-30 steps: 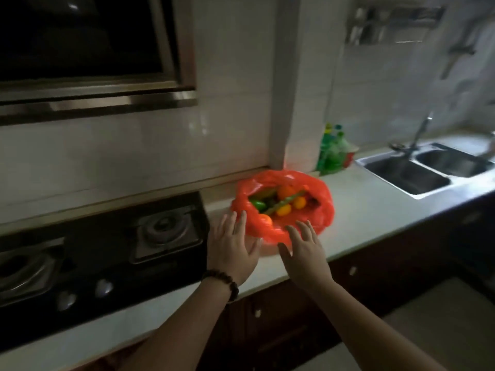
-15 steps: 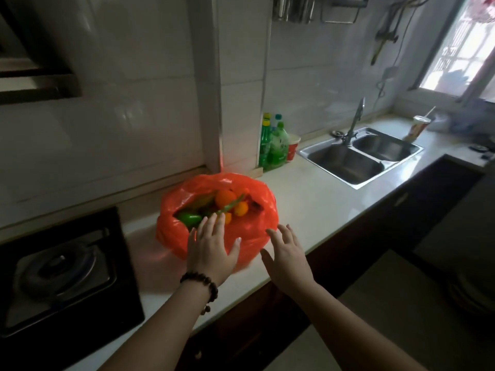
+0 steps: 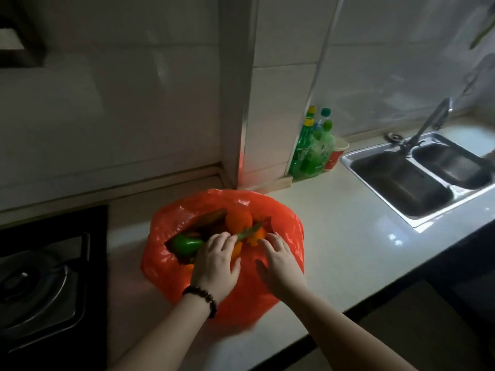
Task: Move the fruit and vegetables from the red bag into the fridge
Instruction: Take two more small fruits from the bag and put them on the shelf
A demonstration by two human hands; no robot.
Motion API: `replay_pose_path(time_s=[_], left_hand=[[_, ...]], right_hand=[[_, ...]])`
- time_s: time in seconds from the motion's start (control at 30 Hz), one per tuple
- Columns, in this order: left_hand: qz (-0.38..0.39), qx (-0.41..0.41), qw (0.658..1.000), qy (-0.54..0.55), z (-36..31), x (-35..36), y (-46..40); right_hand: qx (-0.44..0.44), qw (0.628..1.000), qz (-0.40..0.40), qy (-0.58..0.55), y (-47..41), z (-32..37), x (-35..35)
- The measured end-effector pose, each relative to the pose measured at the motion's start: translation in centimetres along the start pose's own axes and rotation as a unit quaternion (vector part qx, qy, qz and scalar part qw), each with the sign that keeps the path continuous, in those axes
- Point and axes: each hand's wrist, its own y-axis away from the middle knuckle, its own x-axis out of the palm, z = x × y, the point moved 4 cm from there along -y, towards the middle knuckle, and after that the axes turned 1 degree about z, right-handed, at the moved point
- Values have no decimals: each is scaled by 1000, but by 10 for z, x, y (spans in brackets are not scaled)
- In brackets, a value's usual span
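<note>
A red plastic bag (image 3: 284, 218) stands open on the white counter. Inside it I see a green pepper (image 3: 186, 243), an orange fruit (image 3: 238, 219), a smaller orange one (image 3: 256, 234), a long green pod (image 3: 249, 231) and something dark at the back. My left hand (image 3: 215, 263), with a bead bracelet at the wrist, reaches into the bag's mouth with its fingertips down among the produce. My right hand (image 3: 278, 263) lies on the bag's front rim with fingers spread. The fridge is out of view.
A black gas hob (image 3: 40, 277) sits to the left of the bag. Green bottles (image 3: 313, 151) and a red cup (image 3: 336, 156) stand by the wall corner. A double steel sink (image 3: 417, 178) with a tap lies to the right. The counter edge runs along the front.
Both hands have moved forward from in front of the bag onto it; the left fingertips now dip into its opening. My view has closed in on the bag.
</note>
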Motion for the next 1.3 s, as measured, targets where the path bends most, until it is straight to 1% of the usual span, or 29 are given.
replay_pose_path(time_s=[0.17,0.27,0.33,0.5,0.57,0.67,0.8,0.9,1.0,1.17,1.3], left_hand=[[95,-17,995,-4,6,28,-8],[137,-37,990,-28,9,38,-13],[143,-54,987,-47,10,42,-17],[146,-82,983,-73,12,56,-20],[151,-110,980,-73,15,64,-18],[139,-161,976,-52,18,68,-20],[114,-167,979,-35,12,69,-24],[86,-179,980,-18,7,66,-21],[55,-221,974,5,-1,54,-17],[3,-275,961,20,-11,28,-11],[-56,-292,955,-4,-21,4,-4]], right_hand=[[-4,998,59,20,-24,-10,18],[-29,996,83,27,-38,-12,25],[-47,994,97,28,-48,-13,28],[-59,990,122,39,-72,-19,30],[-82,987,128,47,-77,-22,32],[-120,982,134,66,-84,-27,34],[-144,979,125,67,-89,-32,29],[-147,980,127,42,-86,-36,27],[-143,982,124,9,-79,-38,21],[-191,978,81,-5,-64,-29,1],[-225,973,52,-18,-56,-15,-21]])
